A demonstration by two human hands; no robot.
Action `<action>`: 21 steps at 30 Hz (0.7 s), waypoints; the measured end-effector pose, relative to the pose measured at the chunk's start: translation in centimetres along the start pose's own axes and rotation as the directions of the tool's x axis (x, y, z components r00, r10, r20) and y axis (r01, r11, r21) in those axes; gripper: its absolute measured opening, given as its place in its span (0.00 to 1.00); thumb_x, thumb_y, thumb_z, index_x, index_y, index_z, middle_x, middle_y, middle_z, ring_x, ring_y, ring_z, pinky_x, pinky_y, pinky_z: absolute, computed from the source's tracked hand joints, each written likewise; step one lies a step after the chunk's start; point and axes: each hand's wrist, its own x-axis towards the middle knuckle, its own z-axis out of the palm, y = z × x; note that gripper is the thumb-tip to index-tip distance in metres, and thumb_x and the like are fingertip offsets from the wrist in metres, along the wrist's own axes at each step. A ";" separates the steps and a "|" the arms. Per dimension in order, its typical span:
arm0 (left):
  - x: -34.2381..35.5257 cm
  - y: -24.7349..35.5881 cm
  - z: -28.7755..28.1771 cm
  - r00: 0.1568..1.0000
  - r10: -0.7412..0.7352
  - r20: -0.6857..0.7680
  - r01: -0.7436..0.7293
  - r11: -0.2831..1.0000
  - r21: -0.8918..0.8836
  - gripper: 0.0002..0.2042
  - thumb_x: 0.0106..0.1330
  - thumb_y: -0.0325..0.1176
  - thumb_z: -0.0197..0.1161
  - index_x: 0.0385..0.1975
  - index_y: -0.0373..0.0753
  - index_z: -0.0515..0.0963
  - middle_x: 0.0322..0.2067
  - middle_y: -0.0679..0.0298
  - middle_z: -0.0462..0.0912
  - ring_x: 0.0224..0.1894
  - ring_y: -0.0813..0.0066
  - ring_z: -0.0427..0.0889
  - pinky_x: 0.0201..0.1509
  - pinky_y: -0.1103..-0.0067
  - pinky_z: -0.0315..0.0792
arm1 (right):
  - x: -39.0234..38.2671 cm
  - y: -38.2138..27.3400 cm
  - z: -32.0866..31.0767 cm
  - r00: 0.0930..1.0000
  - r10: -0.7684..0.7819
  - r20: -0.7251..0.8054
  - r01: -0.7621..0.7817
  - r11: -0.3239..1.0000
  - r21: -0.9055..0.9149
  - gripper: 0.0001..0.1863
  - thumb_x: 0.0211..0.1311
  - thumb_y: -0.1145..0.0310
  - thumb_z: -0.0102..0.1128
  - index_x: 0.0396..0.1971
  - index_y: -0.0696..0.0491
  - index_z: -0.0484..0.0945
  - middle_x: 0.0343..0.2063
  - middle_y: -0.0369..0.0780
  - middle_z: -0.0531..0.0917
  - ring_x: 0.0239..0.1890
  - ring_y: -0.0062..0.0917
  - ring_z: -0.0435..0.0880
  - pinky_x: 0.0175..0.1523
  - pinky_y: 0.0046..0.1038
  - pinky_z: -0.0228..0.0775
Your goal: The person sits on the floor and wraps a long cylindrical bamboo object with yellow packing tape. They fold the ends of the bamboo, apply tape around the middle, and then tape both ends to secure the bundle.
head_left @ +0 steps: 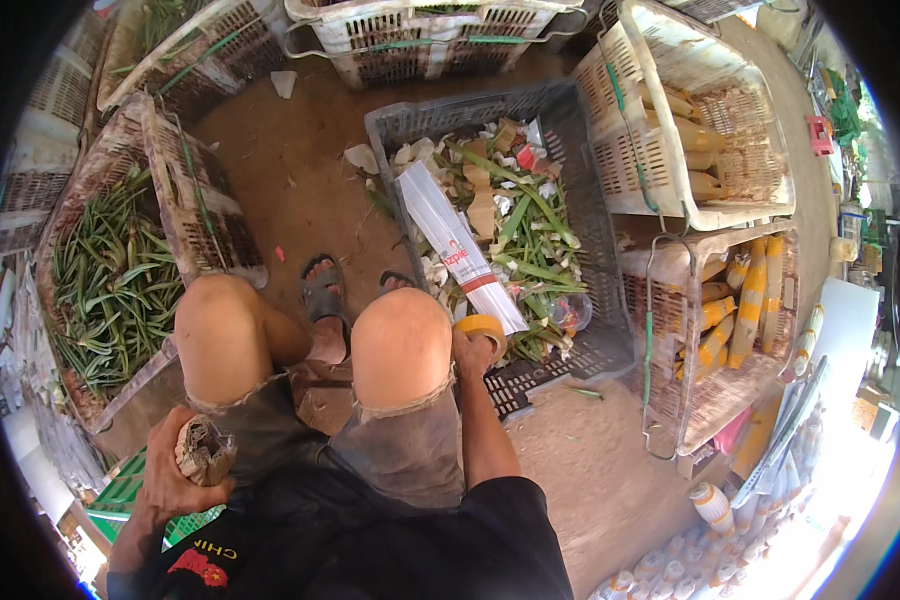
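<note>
On the left, beside my left thigh, my left hand [162, 468] is wrapped round a thick roll of brown-grey paper [206, 452], its crumpled, folded end facing up. Whether anything lies inside the paper is hidden. Next to my right knee, my right hand [473, 354] grips a roll of yellow tape [483, 326], with the fingers partly hidden beneath it. Just beyond the tape, a flattened white paper bag [440, 220] with red print lies slanted across a dark grey crate [600, 130]. Cut green stalks [530, 215] and paper scraps fill that crate.
At left stands a dirty white crate [175, 190] beside a heap of green leafy shoots [115, 275]. Two crates at right hold long paper-wrapped bundles [750, 305] with yellow tape. Another white crate [400, 50] stands ahead. A green crate [120, 490] sits behind my left arm.
</note>
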 end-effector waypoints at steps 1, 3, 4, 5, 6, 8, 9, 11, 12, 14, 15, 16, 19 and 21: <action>0.0 0.0 0.0 1.000 0.011 -0.008 -0.011 1.000 -0.006 0.31 0.35 0.36 0.80 0.44 0.38 0.75 0.33 0.58 0.81 0.35 0.55 0.83 0.44 0.65 0.76 | -0.2 0.7 -0.1 0.999 -0.016 -0.036 0.017 0.998 0.052 0.27 0.55 0.51 0.68 0.28 0.67 0.86 0.27 0.50 0.88 0.31 0.37 0.88 0.42 0.39 0.78; -0.2 -0.4 0.5 0.999 0.030 -0.030 -0.031 0.999 -0.023 0.31 0.36 0.35 0.80 0.44 0.37 0.76 0.33 0.57 0.81 0.34 0.56 0.83 0.44 0.67 0.77 | -1.7 -1.4 -2.6 0.995 -0.050 -0.090 0.061 0.991 0.118 0.26 0.57 0.54 0.66 0.33 0.68 0.85 0.30 0.50 0.88 0.32 0.33 0.87 0.42 0.38 0.77; -0.3 -0.6 0.6 0.997 0.056 -0.045 -0.057 0.998 -0.015 0.31 0.36 0.35 0.80 0.44 0.37 0.76 0.33 0.57 0.81 0.35 0.56 0.83 0.44 0.66 0.77 | -2.2 -1.7 -3.4 0.998 -0.030 -0.055 0.041 0.980 0.195 0.25 0.58 0.56 0.65 0.36 0.69 0.84 0.31 0.49 0.88 0.33 0.33 0.87 0.42 0.37 0.77; -0.1 -0.8 0.7 0.995 0.086 -0.054 -0.087 0.996 -0.012 0.31 0.36 0.35 0.80 0.44 0.37 0.76 0.33 0.57 0.81 0.35 0.56 0.83 0.44 0.66 0.77 | -2.7 -1.5 -4.8 1.000 -0.010 -0.026 0.017 0.964 0.264 0.24 0.59 0.58 0.65 0.38 0.69 0.84 0.32 0.49 0.89 0.34 0.33 0.87 0.43 0.36 0.77; -0.1 -1.0 0.7 0.991 0.117 -0.067 -0.118 0.993 -0.008 0.30 0.36 0.35 0.80 0.44 0.37 0.77 0.33 0.57 0.82 0.35 0.56 0.83 0.44 0.66 0.77 | -3.2 -1.4 -6.0 1.000 0.003 0.006 -0.005 0.943 0.334 0.23 0.60 0.60 0.64 0.41 0.69 0.83 0.34 0.48 0.89 0.35 0.32 0.87 0.44 0.36 0.77; -0.1 -1.0 0.7 0.982 0.170 -0.086 -0.168 0.985 0.024 0.31 0.36 0.35 0.81 0.44 0.37 0.77 0.35 0.55 0.83 0.37 0.54 0.84 0.45 0.65 0.77 | -5.5 -4.6 -9.9 0.993 -0.111 0.038 0.091 0.931 0.352 0.19 0.65 0.67 0.60 0.46 0.69 0.81 0.35 0.44 0.87 0.37 0.29 0.84 0.46 0.33 0.76; -0.2 -1.3 0.8 0.982 0.167 -0.093 -0.165 0.986 0.029 0.31 0.36 0.35 0.81 0.45 0.37 0.77 0.35 0.54 0.83 0.37 0.53 0.84 0.46 0.65 0.78 | -7.6 -7.4 -12.6 0.984 -0.176 0.015 0.156 0.905 0.396 0.19 0.65 0.67 0.60 0.47 0.69 0.81 0.36 0.43 0.86 0.37 0.29 0.83 0.46 0.32 0.75; -0.2 -1.5 1.0 0.984 0.147 -0.097 -0.150 0.988 -0.026 0.32 0.36 0.36 0.81 0.45 0.36 0.78 0.36 0.52 0.84 0.40 0.50 0.85 0.48 0.64 0.78 | -8.9 -8.4 -14.4 0.941 -0.336 -0.040 0.319 0.842 0.435 0.22 0.71 0.61 0.61 0.56 0.61 0.80 0.42 0.53 0.87 0.42 0.46 0.86 0.48 0.43 0.76; -0.1 -1.7 1.1 0.982 0.160 -0.102 -0.165 0.986 -0.035 0.32 0.36 0.37 0.81 0.45 0.36 0.78 0.36 0.52 0.84 0.40 0.50 0.85 0.48 0.64 0.78 | -9.6 -9.8 -15.6 0.948 -0.319 -0.008 0.284 0.832 0.476 0.22 0.70 0.62 0.61 0.56 0.62 0.80 0.42 0.52 0.87 0.42 0.42 0.86 0.48 0.41 0.76; -0.2 -2.2 1.2 0.976 0.182 -0.116 -0.190 0.980 -0.063 0.31 0.37 0.38 0.81 0.45 0.35 0.78 0.36 0.52 0.84 0.40 0.51 0.85 0.49 0.64 0.78 | -13.3 -15.0 -20.2 0.953 -0.296 0.064 0.216 0.812 0.542 0.21 0.70 0.65 0.62 0.56 0.62 0.80 0.42 0.48 0.87 0.41 0.35 0.85 0.49 0.38 0.76; -0.4 -2.0 1.1 0.978 0.179 -0.108 -0.190 0.977 -0.098 0.31 0.38 0.39 0.81 0.45 0.35 0.78 0.36 0.52 0.85 0.40 0.51 0.85 0.49 0.64 0.78 | -14.9 -17.2 -22.2 0.961 -0.242 0.136 0.130 0.825 0.550 0.20 0.68 0.68 0.62 0.56 0.63 0.80 0.42 0.44 0.86 0.42 0.26 0.82 0.50 0.32 0.75; -0.5 -1.9 1.1 0.974 0.196 -0.111 -0.206 0.976 -0.078 0.31 0.38 0.39 0.81 0.45 0.35 0.79 0.36 0.52 0.85 0.40 0.51 0.85 0.49 0.64 0.78 | -15.7 -17.8 -22.9 0.943 -0.326 0.061 0.238 0.793 0.560 0.20 0.69 0.69 0.61 0.56 0.63 0.80 0.42 0.44 0.86 0.43 0.25 0.82 0.50 0.31 0.75; -1.0 -2.2 1.3 0.963 0.233 -0.133 -0.239 0.970 -0.037 0.31 0.38 0.40 0.81 0.45 0.34 0.79 0.37 0.51 0.85 0.40 0.52 0.86 0.49 0.64 0.79 | -18.5 -19.8 -24.8 0.878 -0.476 -0.044 0.396 0.672 0.625 0.22 0.72 0.65 0.61 0.59 0.62 0.79 0.46 0.42 0.85 0.47 0.24 0.81 0.52 0.28 0.74; -1.5 -2.1 1.3 0.958 0.238 -0.158 -0.247 0.968 -0.036 0.32 0.39 0.40 0.81 0.46 0.34 0.79 0.37 0.51 0.85 0.40 0.51 0.86 0.49 0.64 0.79 | -19.9 -21.0 -25.8 0.829 -0.557 -0.053 0.385 0.498 0.777 0.25 0.72 0.62 0.62 0.61 0.63 0.78 0.49 0.42 0.85 0.49 0.25 0.81 0.54 0.28 0.73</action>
